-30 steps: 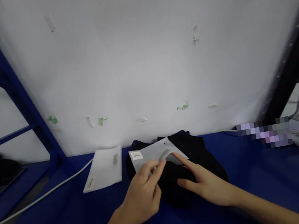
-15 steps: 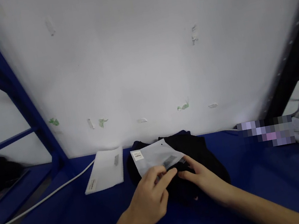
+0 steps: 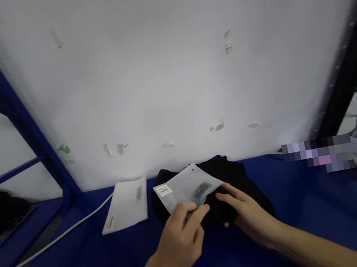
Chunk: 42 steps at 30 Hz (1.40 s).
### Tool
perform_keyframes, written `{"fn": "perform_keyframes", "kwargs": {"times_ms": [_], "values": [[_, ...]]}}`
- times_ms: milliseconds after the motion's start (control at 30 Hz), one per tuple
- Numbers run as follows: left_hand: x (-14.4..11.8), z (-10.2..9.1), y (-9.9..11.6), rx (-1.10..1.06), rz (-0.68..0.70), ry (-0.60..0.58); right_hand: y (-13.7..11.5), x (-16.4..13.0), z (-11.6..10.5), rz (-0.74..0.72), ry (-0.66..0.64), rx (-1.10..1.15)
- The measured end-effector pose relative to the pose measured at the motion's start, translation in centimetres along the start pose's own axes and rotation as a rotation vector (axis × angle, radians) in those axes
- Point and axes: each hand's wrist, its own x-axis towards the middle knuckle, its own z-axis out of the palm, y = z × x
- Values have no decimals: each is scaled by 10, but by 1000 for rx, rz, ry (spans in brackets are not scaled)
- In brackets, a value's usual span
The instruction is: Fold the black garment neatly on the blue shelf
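A frosted plastic bag (image 3: pixel 183 187) with a white barcode label and printed text lies on a heap of black cloth (image 3: pixel 243 186). My left hand (image 3: pixel 185 233) pinches the bag's near edge between thumb and fingers. On the other side, my right hand (image 3: pixel 243 207) grips a fold of black cloth beside the bag's right corner, its thumb on top and some fingertips hidden beneath. How much of the cloth is inside the bag, I cannot tell.
To the left lies a stack of similar white bags (image 3: pixel 125 205) on the blue table (image 3: pixel 87 264). A white cable (image 3: pixel 61 234) runs behind it. Blue posts (image 3: pixel 25 123) stand at the left, against a white wall. A pixelated patch covers something at the right.
The bag has tipped slightly, showing more of its printed text. My right fingers have shifted off the bag's corner and lower around the black cloth. My left hand keeps its pinch.
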Motion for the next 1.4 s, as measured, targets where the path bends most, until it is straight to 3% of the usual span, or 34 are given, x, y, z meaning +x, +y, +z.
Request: {"fn": "perform_keyframes", "kwargs": {"times_ms": [233,367,533,767,900,1067,1167,1300,1400], "values": [[1,0,6,-47,5,-43,3,4,-3,-141,-106,9],[2,-8,3,-74,-44,-192,4,10,-11,-201,-148,-61],[0,-16,-9,81,-176,-370,3,19,-22,-232,-118,-31],[-3,-12,-15,143,-164,-411,2,4,-11,-197,-256,-121],[-2,-11,-11,116,-142,-401,9,1,-9,-257,-312,-253],[-1,-10,-4,107,-111,-424,17,5,-10,-359,-241,-304],[-2,-9,-3,96,-131,-460,18,6,-12,-413,-210,-450],[-5,-7,-7,41,-180,-469,12,5,-15,-411,-315,-765],[-6,-8,-10,16,-218,-472,5,4,-16,-465,-301,-915]]}}
